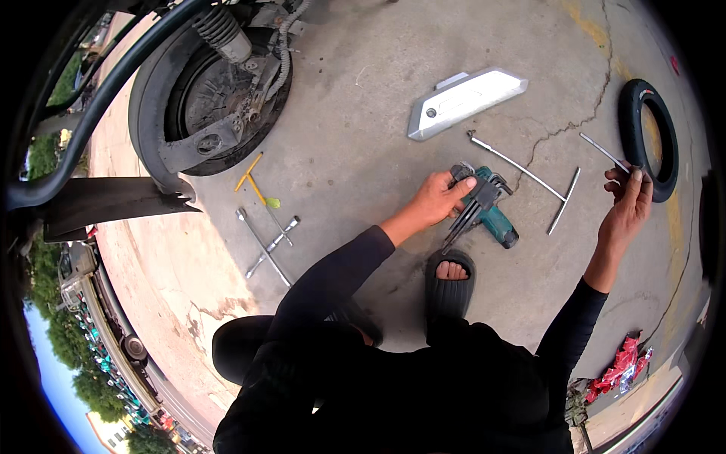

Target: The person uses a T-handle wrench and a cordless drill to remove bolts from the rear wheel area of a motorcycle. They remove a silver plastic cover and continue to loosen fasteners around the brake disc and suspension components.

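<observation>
Fingers wrapped round it, my left hand (441, 200) holds a black hex key set (478, 198), its several dark keys bunched together. Just behind and partly covered by the set, a teal cordless power tool (497, 225) lies on the concrete. Out to the right, my right hand (629, 198) pinches a thin silver metal rod (601, 149) that points up and left; its lower end is hidden in the fingers. Between my hands a long T-handle wrench (529, 172) lies on the ground. Beyond it rests a silver-grey panel (467, 102).
A black tyre (665, 144) lies at the right. At upper left stands a vehicle's wheel (219, 106) with a shock absorber (224, 34). A yellow T-handle tool (252, 180) and a silver cross wrench (268, 250) lie left. Red crumpled packaging (622, 368) sits lower right.
</observation>
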Action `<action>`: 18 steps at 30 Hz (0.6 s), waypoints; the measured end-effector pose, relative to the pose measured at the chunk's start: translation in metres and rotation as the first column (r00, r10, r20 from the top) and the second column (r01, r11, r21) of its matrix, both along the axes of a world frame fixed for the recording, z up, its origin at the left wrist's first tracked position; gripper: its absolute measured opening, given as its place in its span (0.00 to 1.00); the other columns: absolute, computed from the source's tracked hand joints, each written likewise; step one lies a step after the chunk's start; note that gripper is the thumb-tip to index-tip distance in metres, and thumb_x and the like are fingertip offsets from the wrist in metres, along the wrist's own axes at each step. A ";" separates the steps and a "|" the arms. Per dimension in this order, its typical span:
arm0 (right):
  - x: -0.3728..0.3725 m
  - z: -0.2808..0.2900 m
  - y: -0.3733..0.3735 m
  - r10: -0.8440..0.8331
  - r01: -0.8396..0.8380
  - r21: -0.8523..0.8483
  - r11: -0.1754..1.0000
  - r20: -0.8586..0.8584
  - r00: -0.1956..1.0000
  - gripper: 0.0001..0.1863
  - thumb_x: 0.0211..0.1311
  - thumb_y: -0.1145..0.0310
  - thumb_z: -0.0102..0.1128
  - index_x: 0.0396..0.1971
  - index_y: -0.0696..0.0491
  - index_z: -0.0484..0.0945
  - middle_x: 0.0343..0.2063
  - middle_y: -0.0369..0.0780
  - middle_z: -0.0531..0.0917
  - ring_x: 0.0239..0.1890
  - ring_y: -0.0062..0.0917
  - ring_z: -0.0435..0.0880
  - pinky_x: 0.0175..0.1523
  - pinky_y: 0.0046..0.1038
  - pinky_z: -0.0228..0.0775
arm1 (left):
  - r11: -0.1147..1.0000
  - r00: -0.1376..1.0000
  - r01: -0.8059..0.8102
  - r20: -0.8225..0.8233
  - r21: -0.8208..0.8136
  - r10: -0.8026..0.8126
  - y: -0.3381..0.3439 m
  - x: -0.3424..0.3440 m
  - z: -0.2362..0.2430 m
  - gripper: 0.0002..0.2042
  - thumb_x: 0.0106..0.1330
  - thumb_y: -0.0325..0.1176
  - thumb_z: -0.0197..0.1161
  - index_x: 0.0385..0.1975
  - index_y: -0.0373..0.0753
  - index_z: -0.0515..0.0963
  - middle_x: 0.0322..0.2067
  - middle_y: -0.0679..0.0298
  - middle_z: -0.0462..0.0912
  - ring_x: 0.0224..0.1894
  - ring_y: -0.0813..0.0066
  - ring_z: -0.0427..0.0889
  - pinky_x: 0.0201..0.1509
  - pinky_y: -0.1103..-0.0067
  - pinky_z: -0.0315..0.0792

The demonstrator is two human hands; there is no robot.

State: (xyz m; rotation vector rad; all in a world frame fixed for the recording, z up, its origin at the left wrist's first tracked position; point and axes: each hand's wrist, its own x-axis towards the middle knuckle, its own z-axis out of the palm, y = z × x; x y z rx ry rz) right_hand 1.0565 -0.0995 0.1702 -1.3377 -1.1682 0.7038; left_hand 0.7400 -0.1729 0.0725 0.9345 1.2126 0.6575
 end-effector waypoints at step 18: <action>-0.311 0.019 0.027 0.906 -0.870 -0.462 0.173 -0.273 0.325 0.12 0.71 0.65 0.48 0.36 0.61 0.71 0.24 0.42 0.82 0.23 0.24 0.82 0.29 0.27 0.73 | 0.800 0.450 0.414 -0.862 0.434 0.235 -0.064 -0.212 0.155 0.22 0.71 0.46 0.54 0.54 0.34 0.69 0.38 0.56 0.80 0.43 0.51 0.80 0.50 0.60 0.73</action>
